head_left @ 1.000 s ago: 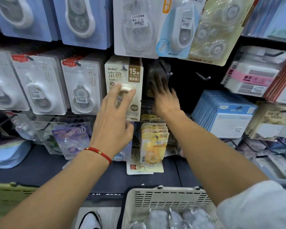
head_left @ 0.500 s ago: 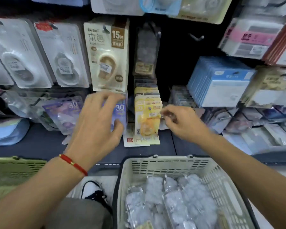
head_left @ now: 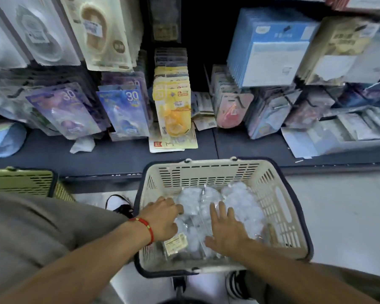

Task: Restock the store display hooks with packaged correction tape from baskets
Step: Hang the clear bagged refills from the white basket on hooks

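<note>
A cream plastic basket [head_left: 279,207] with a dark rim stands on the floor in front of me, filled with clear-wrapped packs of correction tape [head_left: 241,205]. Both hands are down inside it. My left hand [head_left: 160,218], with a red bracelet at the wrist, lies on the packs at the basket's left side, fingers bent over them. My right hand [head_left: 225,229] rests flat on the packs in the middle, fingers spread and straight. Above, the display hooks carry hanging packs: beige 15M ones [head_left: 101,34], purple and blue "30" ones [head_left: 124,110], yellow ones [head_left: 172,106].
A green basket [head_left: 24,182] sits on the floor at the left. The dark shelf ledge [head_left: 123,156] runs between display and baskets, with loose packs lying on it. Blue boxes [head_left: 270,47] hang at upper right. My shoes [head_left: 121,205] show beside the cream basket.
Both hands have left the hanging display and dropped into the cream basket. My view has tilted down, so the basket fills the lower middle.
</note>
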The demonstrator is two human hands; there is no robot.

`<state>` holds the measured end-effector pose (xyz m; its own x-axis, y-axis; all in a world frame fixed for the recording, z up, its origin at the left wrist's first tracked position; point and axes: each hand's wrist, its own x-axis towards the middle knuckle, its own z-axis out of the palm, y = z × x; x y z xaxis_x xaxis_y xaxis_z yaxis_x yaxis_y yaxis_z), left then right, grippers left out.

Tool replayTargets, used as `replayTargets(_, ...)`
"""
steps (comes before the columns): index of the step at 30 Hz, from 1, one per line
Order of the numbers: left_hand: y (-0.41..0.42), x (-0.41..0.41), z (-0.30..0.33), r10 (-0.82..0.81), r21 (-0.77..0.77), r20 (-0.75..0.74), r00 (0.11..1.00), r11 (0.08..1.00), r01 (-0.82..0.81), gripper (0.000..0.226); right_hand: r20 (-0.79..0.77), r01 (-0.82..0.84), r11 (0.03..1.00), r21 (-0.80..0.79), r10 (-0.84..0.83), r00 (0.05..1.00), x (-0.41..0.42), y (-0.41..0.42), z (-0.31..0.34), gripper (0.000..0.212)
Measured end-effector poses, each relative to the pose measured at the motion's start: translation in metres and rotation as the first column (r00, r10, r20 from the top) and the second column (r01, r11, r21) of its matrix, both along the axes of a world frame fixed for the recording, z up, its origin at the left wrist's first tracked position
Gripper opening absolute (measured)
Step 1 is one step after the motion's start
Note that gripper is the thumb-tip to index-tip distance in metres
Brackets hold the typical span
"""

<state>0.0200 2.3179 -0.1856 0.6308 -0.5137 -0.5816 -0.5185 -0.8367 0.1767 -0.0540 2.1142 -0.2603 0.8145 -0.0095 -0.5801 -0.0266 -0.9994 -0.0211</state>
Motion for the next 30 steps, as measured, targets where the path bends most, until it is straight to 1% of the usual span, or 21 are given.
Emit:
replayTargets(2,-0.007,0.000,0.001,0.066,-0.084,-0.011,0.998,0.994,-0.066,0.047,0.008,0.112,0.980,0.166,-0.115,0.993,0.003,-0.011,0.006,0.095)
replayTargets(3,-0.011,0.001,0.002,0.118,-0.141,-0.026,0.993,0.983,-0.121,0.045,-0.002,0.208,0.931,0.301,-0.218,0.976,0.006,-0.020,0.013,0.085)
replayTargets(5,-0.019,0.001,0.003,0.228,-0.253,-0.086,0.970,0.936,-0.243,0.044,-0.048,0.426,0.722,0.545,-0.481,0.876,0.009,-0.041,0.031,0.054)
replayTargets(7,-0.028,-0.002,0.005,0.344,-0.346,-0.219,0.913,0.848,-0.402,0.046,-0.149,0.549,0.450,0.704,-0.663,0.734,0.007,-0.060,0.050,0.030)
replayTargets(8,-0.032,-0.004,0.006,0.396,-0.378,-0.334,0.855,0.775,-0.507,0.046,-0.234,0.569,0.304,0.764,-0.692,0.683,0.005,-0.066,0.059,0.033)
replayTargets(10,-0.042,-0.011,0.007,0.429,-0.355,-0.627,0.651,0.586,-0.728,0.044,-0.421,0.551,0.022,0.834,-0.620,0.662,0.001,-0.068,0.076,0.043)
replayTargets(11,-0.047,-0.015,0.008,0.395,-0.314,-0.751,0.529,0.491,-0.813,0.040,-0.479,0.530,-0.075,0.845,-0.549,0.685,0.000,-0.063,0.082,0.045)
replayTargets(12,-0.051,-0.019,0.008,0.352,-0.274,-0.836,0.421,0.398,-0.876,0.032,-0.491,0.505,-0.116,0.855,-0.494,0.718,-0.001,-0.057,0.084,0.046)
replayTargets(13,-0.054,-0.021,0.005,0.316,-0.244,-0.885,0.342,0.313,-0.918,0.025,-0.468,0.480,-0.107,0.871,-0.482,0.741,-0.001,-0.049,0.082,0.046)
replayTargets(15,-0.055,-0.021,-0.001,0.313,-0.235,-0.903,0.294,0.212,-0.948,0.024,-0.321,0.428,0.046,0.903,-0.591,0.740,-0.001,-0.037,0.069,0.038)
replayTargets(16,-0.053,-0.019,-0.004,0.349,-0.246,-0.887,0.302,0.196,-0.949,0.025,-0.183,0.412,0.206,0.888,-0.664,0.725,0.000,-0.037,0.061,0.031)
replayTargets(17,-0.050,-0.017,-0.007,0.399,-0.256,-0.862,0.314,0.193,-0.947,0.025,-0.001,0.397,0.412,0.820,-0.693,0.721,0.001,-0.043,0.050,0.027)
replayTargets(18,-0.046,-0.014,-0.010,0.445,-0.259,-0.836,0.321,0.195,-0.946,0.026,0.171,0.383,0.623,0.682,-0.645,0.745,0.002,-0.054,0.040,0.029)
replayTargets(19,-0.042,-0.012,-0.013,0.482,-0.256,-0.817,0.317,0.190,-0.948,0.029,0.252,0.383,0.767,0.515,-0.563,0.787,0.003,-0.067,0.029,0.035)
replayTargets(20,-0.038,-0.009,-0.016,0.514,-0.248,-0.802,0.305,0.178,-0.952,0.035,0.232,0.410,0.838,0.361,-0.507,0.830,0.004,-0.080,0.022,0.045)
replayTargets(22,-0.033,-0.005,-0.023,0.562,-0.231,-0.779,0.279,0.157,-0.960,0.045,0.090,0.467,0.868,0.169,-0.486,0.869,0.003,-0.101,0.008,0.063)
replayTargets(24,-0.031,-0.003,-0.025,0.563,-0.217,-0.788,0.249,0.125,-0.968,0.037,-0.017,0.473,0.874,0.109,-0.474,0.880,0.003,-0.109,-0.002,0.066)
replayTargets(26,-0.031,-0.002,-0.026,0.554,-0.208,-0.800,0.232,0.108,-0.972,0.025,-0.013,0.452,0.878,0.156,-0.456,0.890,0.005,-0.110,-0.006,0.048)
replayTargets(28,-0.033,0.000,-0.027,0.546,-0.202,-0.808,0.219,0.092,-0.975,0.026,0.083,0.474,0.844,0.250,-0.506,0.858,0.006,-0.110,-0.002,0.023)
replayTargets(29,-0.035,0.000,-0.027,0.540,-0.197,-0.816,0.207,0.077,-0.977,0.026,0.141,0.511,0.804,0.304,-0.568,0.810,0.006,-0.113,0.003,0.015)
replayTargets(30,-0.037,0.000,-0.026,0.530,-0.193,-0.826,0.192,0.055,-0.980,0.025,0.175,0.565,0.731,0.382,-0.658,0.732,0.007,-0.116,0.010,0.018)
